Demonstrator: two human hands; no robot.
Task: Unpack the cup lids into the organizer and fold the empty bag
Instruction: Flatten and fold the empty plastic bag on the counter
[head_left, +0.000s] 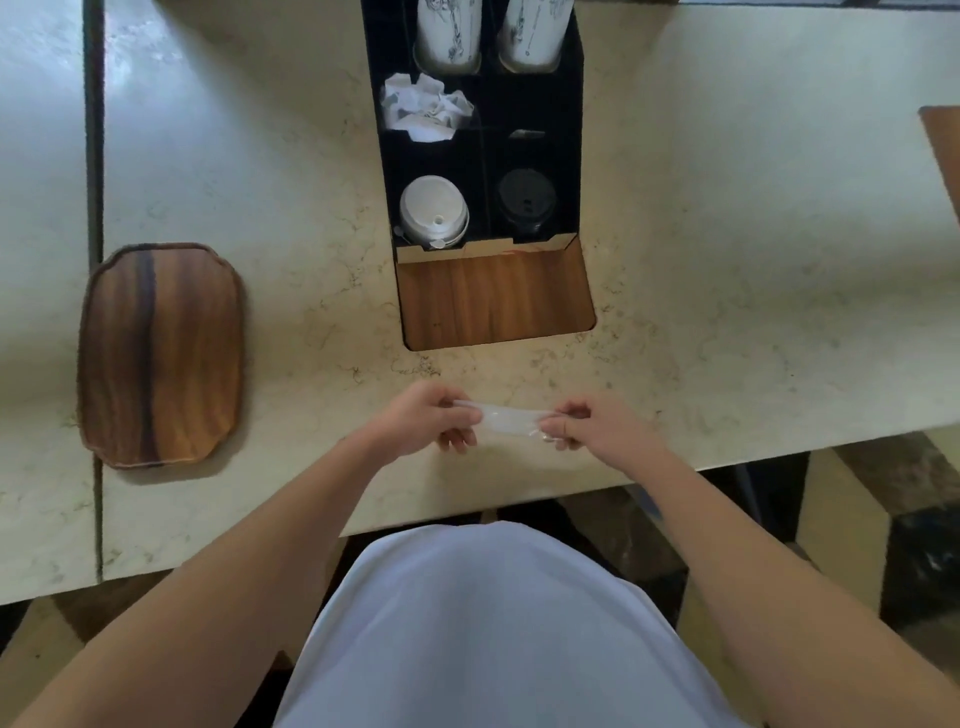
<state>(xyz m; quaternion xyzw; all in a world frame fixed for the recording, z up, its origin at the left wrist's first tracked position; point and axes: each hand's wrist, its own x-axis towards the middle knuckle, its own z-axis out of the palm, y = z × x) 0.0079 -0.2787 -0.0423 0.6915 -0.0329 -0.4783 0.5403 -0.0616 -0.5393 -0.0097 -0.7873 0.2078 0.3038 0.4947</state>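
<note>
Clear plastic, the bag (506, 418) is stretched between both hands above the worktop (727, 312), left hand (431, 415) and right hand (587, 423) each pinching an end; lids (434, 213) sit in the organizer (480, 156) beyond them.

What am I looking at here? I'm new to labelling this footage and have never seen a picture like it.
There is no machine: a person wears a camera on the head, looking down at their own arms. The left hand and right hand each pinch one end of a clear plastic bag, folded narrow, above a pale counter. Beyond stands a black organizer holding white lids, black lids, crumpled paper and two cup stacks. A wooden tray lies at the left.
</note>
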